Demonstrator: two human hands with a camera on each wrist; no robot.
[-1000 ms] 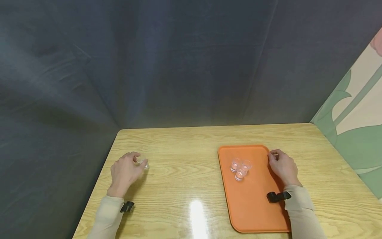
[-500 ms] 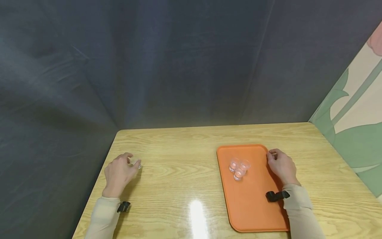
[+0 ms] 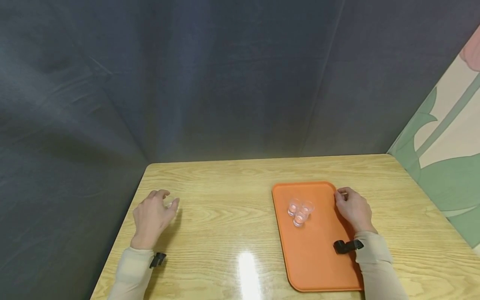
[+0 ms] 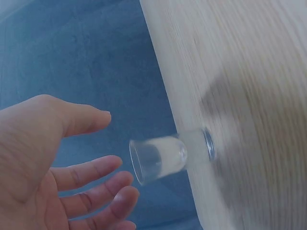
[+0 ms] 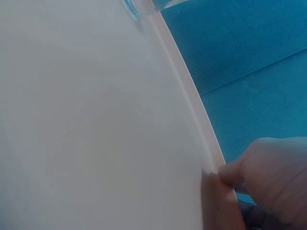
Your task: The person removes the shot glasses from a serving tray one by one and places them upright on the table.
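My left hand (image 3: 151,217) is at the left side of the table, its thumb and fingers spread beside a small clear shot glass (image 4: 160,155). In the left wrist view that glass stands on the wood near the table's edge, with a gap between it and the fingertips. From the head it is mostly hidden behind the hand. On the right, my right hand (image 3: 354,209) pinches the side rim of an orange tray (image 3: 318,258), the thumb on top of the rim. Three more clear shot glasses (image 3: 299,219) stand close together on the tray's left half.
The wooden table (image 3: 225,200) runs between the left hand and the tray. A dark curtain (image 3: 240,83) hangs behind it and along its left side. On the right is a wall with a painted flower (image 3: 450,175).
My left hand shifted left with the shot glass, then its fingers opened and came off the glass. The right hand keeps its hold on the tray rim.
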